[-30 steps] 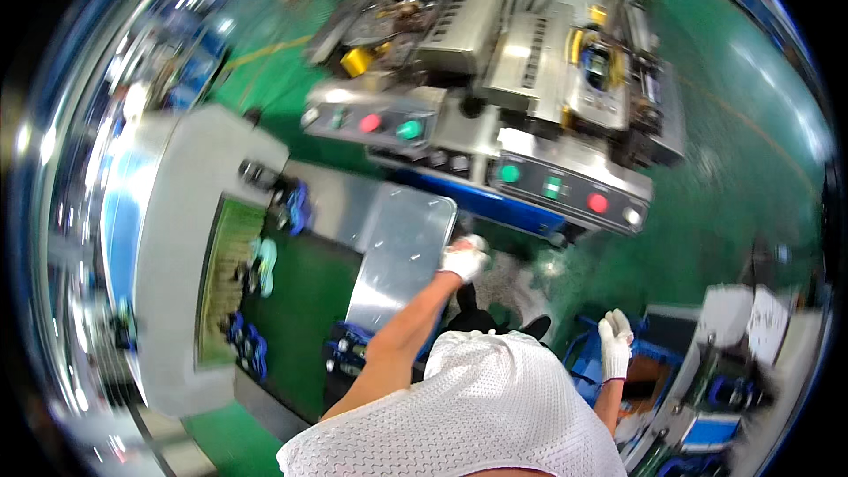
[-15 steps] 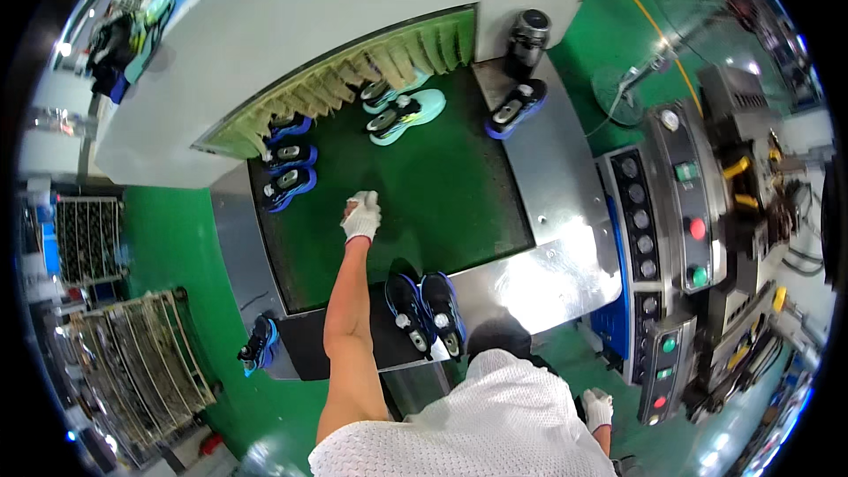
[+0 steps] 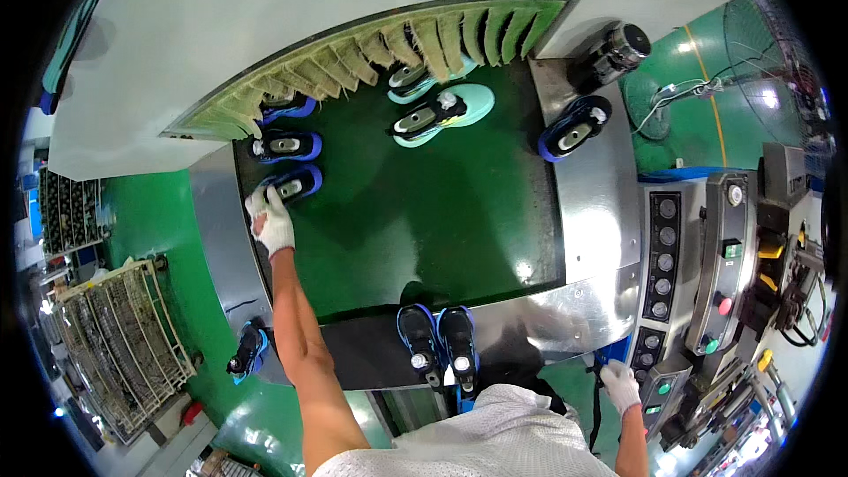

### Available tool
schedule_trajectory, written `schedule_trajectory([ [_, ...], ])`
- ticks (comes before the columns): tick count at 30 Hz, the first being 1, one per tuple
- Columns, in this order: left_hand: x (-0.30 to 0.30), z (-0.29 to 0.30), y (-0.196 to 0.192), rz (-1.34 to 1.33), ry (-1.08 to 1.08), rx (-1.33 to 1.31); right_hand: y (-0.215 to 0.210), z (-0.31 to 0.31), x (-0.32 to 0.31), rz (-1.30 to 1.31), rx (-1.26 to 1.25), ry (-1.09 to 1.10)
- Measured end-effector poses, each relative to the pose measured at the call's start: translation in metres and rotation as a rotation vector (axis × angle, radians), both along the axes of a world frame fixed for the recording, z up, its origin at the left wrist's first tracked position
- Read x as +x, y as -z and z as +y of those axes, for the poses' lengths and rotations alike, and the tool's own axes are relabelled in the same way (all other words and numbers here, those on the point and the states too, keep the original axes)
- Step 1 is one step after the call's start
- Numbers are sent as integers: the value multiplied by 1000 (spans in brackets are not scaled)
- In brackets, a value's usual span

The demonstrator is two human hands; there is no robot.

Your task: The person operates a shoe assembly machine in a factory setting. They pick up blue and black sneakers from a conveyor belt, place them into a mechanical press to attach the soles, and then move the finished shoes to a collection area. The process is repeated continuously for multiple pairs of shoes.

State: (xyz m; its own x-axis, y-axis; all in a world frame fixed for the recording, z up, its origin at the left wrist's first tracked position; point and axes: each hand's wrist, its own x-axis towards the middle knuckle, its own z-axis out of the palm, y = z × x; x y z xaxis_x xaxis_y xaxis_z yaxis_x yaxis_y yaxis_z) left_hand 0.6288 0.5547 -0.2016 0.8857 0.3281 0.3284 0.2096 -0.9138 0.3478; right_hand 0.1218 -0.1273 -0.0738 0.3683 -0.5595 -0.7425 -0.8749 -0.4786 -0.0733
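My left hand (image 3: 272,221), in a white glove, has its fingers closed on the end of a black running shoe with a blue sole (image 3: 299,183). That shoe lies on the green belt (image 3: 397,230) at its left side, the nearest in a row of similar shoes (image 3: 296,146). My right hand (image 3: 621,386), also gloved, hangs low on the right near the control panel; its fingers are loosely apart and nothing shows in them. A pair of black shoes (image 3: 439,340) stands on the metal front edge, close to my body.
Mint-soled shoes (image 3: 459,106) lie by the fringed curtain (image 3: 353,57) of the machine opening. A single shoe (image 3: 574,128) and a dark flask (image 3: 614,55) stand on the right metal ledge. Another shoe (image 3: 250,349) sits at the left front corner. Wire racks (image 3: 128,336) stand left, a control panel (image 3: 671,256) right.
My left hand has moved left from the middle of the belt to the nearest blue-soled shoe and closed on it. My right hand has come further into view. The whole view has shifted.
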Motion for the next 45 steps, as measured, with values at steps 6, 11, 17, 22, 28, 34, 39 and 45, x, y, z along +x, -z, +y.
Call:
schedule_trajectory([
  [6,-100,-108,-59,256,290,-112,2,87,150,-290,294,-381],
  [11,-200,-285,-108,377,976,-200,-30,160,192,-645,179,-806],
  [17,-280,-485,-189,258,1588,-484,-57,73,94,-660,-137,-489],
  [22,-339,-638,-313,184,2054,-534,-143,-22,-48,-787,372,679],
  [28,-447,-776,-341,469,2123,-704,-172,-14,-213,-1636,581,1525],
  [34,-610,-954,-310,720,2156,-642,-181,-8,-297,-2052,162,1652],
  [39,-706,-1100,-257,844,1904,-335,-208,-6,-319,-2197,-38,1735],
  [45,-721,-1156,-209,541,1859,-23,-207,-17,-341,-2098,-128,1851],
])
